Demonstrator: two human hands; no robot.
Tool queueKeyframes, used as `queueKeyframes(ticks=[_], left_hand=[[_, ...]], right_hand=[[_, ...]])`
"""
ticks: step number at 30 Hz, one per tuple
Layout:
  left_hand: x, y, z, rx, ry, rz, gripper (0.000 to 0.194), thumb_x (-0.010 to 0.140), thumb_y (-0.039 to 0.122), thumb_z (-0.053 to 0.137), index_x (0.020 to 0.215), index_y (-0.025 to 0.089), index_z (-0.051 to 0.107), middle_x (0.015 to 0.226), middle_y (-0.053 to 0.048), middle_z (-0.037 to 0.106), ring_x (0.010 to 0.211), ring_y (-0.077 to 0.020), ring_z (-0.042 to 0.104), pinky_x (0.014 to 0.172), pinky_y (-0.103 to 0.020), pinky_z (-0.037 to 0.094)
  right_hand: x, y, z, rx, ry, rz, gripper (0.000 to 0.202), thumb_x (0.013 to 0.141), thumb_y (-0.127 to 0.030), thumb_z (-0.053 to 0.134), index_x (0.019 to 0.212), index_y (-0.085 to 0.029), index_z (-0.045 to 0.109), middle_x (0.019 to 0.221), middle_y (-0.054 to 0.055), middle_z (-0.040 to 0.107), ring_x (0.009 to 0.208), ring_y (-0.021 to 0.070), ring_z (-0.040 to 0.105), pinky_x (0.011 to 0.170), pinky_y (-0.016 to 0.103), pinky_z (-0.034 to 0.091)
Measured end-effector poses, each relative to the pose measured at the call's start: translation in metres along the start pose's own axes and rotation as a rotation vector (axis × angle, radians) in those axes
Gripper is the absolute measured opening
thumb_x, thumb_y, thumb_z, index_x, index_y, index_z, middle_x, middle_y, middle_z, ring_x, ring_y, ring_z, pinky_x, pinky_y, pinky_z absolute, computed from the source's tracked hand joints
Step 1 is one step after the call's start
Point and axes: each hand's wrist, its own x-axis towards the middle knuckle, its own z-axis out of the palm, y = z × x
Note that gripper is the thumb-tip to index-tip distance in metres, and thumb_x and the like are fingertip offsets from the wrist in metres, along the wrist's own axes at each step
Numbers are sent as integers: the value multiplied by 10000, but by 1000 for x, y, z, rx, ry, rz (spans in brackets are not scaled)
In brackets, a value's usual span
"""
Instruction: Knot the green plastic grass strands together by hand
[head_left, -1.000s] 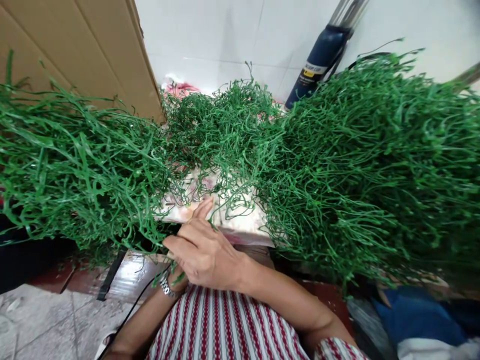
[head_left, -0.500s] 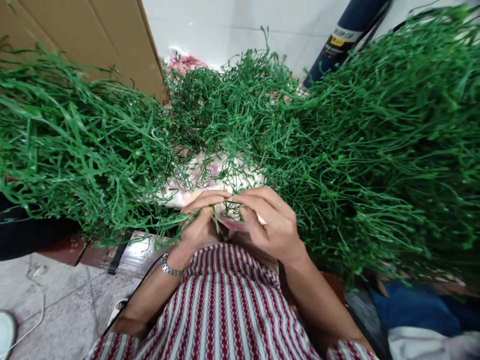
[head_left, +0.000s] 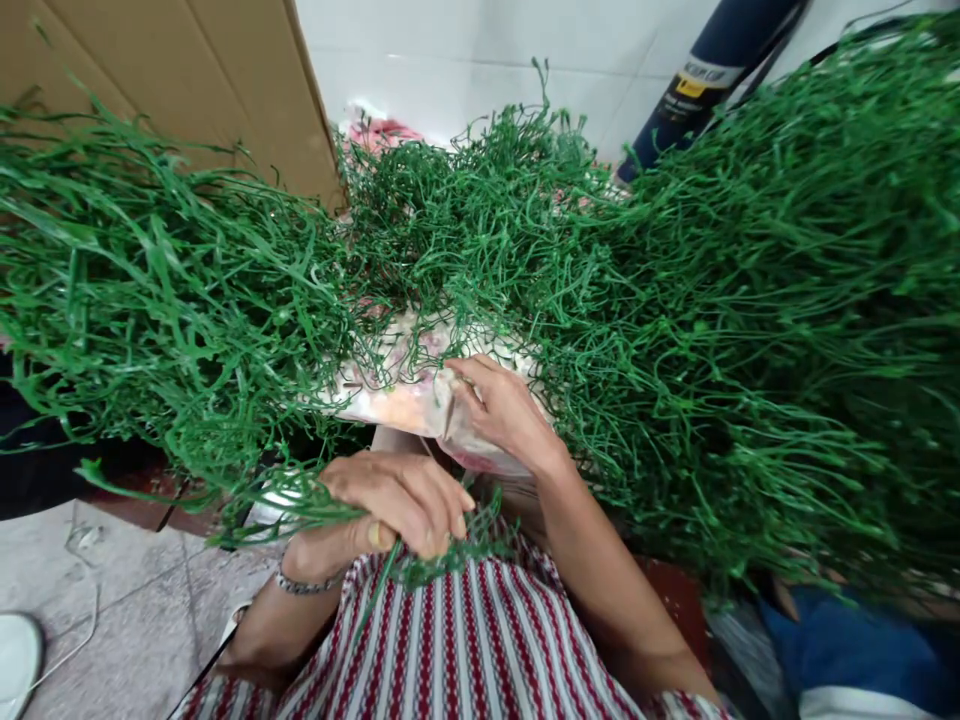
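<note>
My left hand is closed round several thin green stems, just above the striped garment on my lap. Smaller, blurred green sprigs hang at its fingertips. Farther forward, my right hand touches the pale patterned cloth, with thumb and forefinger close together at its front edge. Whether anything is between those fingers is too small to tell. Heaps of green stems lie around the cloth: one at the left, one behind it and a large one at the right.
A brown cardboard sheet stands at the back left. Against the white tiled wall leans a dark blue cylinder. Blue fabric is at the lower right, and a white round object sits on the floor at the lower left.
My hands have moved apart. The left came down toward my lap with the stems, turning palm down, while the right went forward onto the cloth.
</note>
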Motion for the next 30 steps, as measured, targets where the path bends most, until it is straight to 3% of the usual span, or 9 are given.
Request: queueKeyframes(ticks=[2, 6, 8, 11, 14, 19, 24, 27, 30], left_hand=[[-4, 3, -3, -55, -59, -85, 228, 861, 313, 477, 888, 210, 678, 684, -71, 686, 696, -211, 676, 656, -354, 552], [-11, -8, -7, -25, 199, -439, 278, 835, 359, 518, 938, 140, 655, 703, -77, 656, 635, -167, 634, 564, -266, 503], [-11, -19, -12, -9, 156, -528, 314, 822, 393, 532, 909, 117, 653, 677, -65, 640, 598, -141, 606, 543, -236, 481], [-5, -32, -18, 126, 65, -550, 363, 836, 442, 483, 870, 123, 653, 662, -48, 624, 589, -124, 580, 550, -224, 467], [3, -40, -17, 263, -16, -523, 376, 846, 450, 446, 761, 137, 636, 638, -32, 607, 600, -123, 566, 574, -228, 463], [10, -53, -3, 443, -123, -519, 362, 848, 365, 425, 586, 144, 541, 573, 6, 549, 554, -95, 493, 543, -203, 414], [16, -58, 5, 524, -178, -458, 304, 824, 318, 470, 587, 162, 580, 581, 12, 587, 568, -109, 519, 588, -225, 440], [16, -52, 8, 308, -35, -395, 252, 800, 375, 528, 739, 173, 666, 713, -32, 671, 706, -159, 614, 691, -269, 487], [8, -49, 7, -21, 234, -498, 291, 741, 376, 633, 947, 176, 684, 882, -82, 704, 893, -231, 645, 806, -338, 501]], right_hand=[[11, 2, 11, -84, 2, 7, 341, 878, -183, 421, 1192, -132, 543, 1067, 111, 595, 972, 191, 552, 875, 313, 412], [9, -4, 12, -153, -8, -15, 290, 887, -184, 400, 1084, -144, 609, 981, 97, 610, 901, 185, 560, 822, 295, 414], [-2, -9, 4, -122, 30, -6, 267, 899, -212, 395, 994, -155, 638, 907, 82, 625, 824, 173, 568, 761, 287, 420], [-20, -19, -13, 100, 110, -44, 233, 902, -248, 424, 940, -171, 641, 811, 49, 632, 728, 142, 572, 680, 265, 426], [-34, -28, -24, 325, 91, -149, 187, 883, -278, 480, 918, -175, 632, 807, 38, 618, 720, 130, 572, 664, 263, 437], [-47, -33, -26, 364, 62, -164, 116, 852, -237, 525, 793, -166, 595, 717, 15, 551, 670, 119, 520, 622, 258, 416], [-65, -30, -24, 372, 209, -94, 105, 840, -205, 530, 742, -178, 557, 676, 0, 529, 623, 110, 510, 587, 246, 405], [-77, -30, -24, 386, 356, 3, 81, 842, -205, 527, 765, -195, 547, 626, -24, 522, 546, 94, 513, 531, 225, 408], [-86, -30, -26, 405, 458, 65, 39, 850, -213, 521, 818, -209, 545, 586, -42, 547, 469, 83, 520, 466, 204, 402]])
